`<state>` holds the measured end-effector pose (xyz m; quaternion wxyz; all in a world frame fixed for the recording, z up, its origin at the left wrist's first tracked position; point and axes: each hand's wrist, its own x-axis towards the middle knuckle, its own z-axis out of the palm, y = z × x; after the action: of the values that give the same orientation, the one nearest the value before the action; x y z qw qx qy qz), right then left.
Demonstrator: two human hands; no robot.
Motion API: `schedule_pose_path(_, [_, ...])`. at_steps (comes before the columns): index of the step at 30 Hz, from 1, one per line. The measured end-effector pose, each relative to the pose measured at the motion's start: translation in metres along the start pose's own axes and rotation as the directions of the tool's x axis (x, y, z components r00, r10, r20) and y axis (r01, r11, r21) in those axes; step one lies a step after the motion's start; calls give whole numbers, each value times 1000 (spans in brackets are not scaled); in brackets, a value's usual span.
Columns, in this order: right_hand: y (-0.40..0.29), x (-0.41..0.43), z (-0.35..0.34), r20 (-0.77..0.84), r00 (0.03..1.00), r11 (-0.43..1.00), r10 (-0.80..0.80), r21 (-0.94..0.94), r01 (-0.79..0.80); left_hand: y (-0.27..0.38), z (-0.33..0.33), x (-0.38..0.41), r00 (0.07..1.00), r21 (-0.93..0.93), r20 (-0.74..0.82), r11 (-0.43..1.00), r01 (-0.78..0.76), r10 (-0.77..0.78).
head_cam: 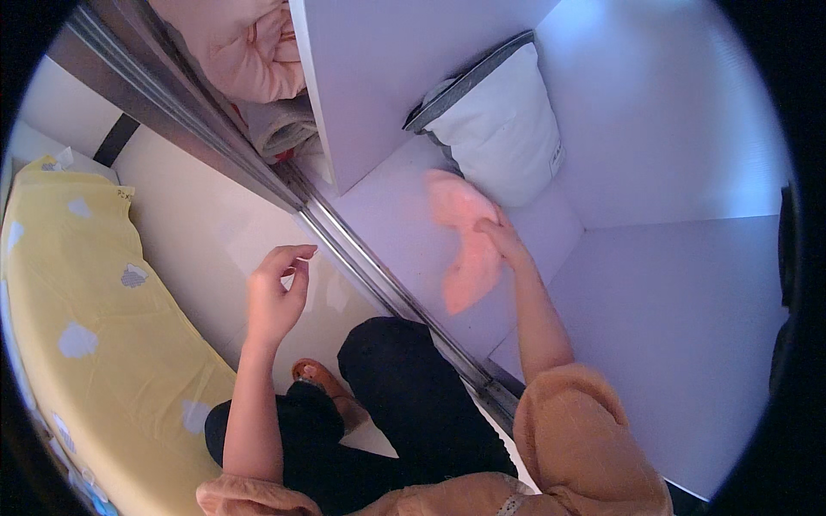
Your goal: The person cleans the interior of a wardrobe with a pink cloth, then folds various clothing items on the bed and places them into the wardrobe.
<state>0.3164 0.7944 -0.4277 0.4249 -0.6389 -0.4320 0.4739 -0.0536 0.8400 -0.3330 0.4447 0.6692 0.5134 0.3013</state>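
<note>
My right hand grips a pink cloth near its middle, low over the floor of a pale wardrobe compartment. The cloth is blurred, and its two ends hang out to the left of my fingers. Just beyond it a white fabric storage bag with a dark grey edge leans against the compartment's wall. My left hand is raised over the room floor, outside the sliding-door track. Its fingers are curled with thumb and forefinger apart, and nothing shows between them.
A brown-framed sliding door stands at the upper left. Behind the upright divider are pink bedding and a folded grey textile. A bed with a yellow patterned sheet runs along the left. My bent knee is beside the track.
</note>
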Motion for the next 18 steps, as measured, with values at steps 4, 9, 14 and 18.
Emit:
schedule_pose_path(4, [71, -36, 15, -76, 979, 631, -191, -773, 63, 9, 38, 23, 995, -5, 39, 995, -96, 96])
schedule_pose_path(9, [24, -64, 109, -10, 960, 526, 279, -835, -161, 52, 99, 85, 989, -111, -11, 982, -151, 150])
schedule_pose_path(14, [68, -77, 65, 468, 665, 720, 582, -676, -155, 39, 162, 153, 957, 35, -130, 966, -256, 258])
schedule_pose_path(18, [99, -100, 12, 547, 730, 896, 410, -92, -434, 37, 192, 178, 995, 82, -33, 992, -91, 94])
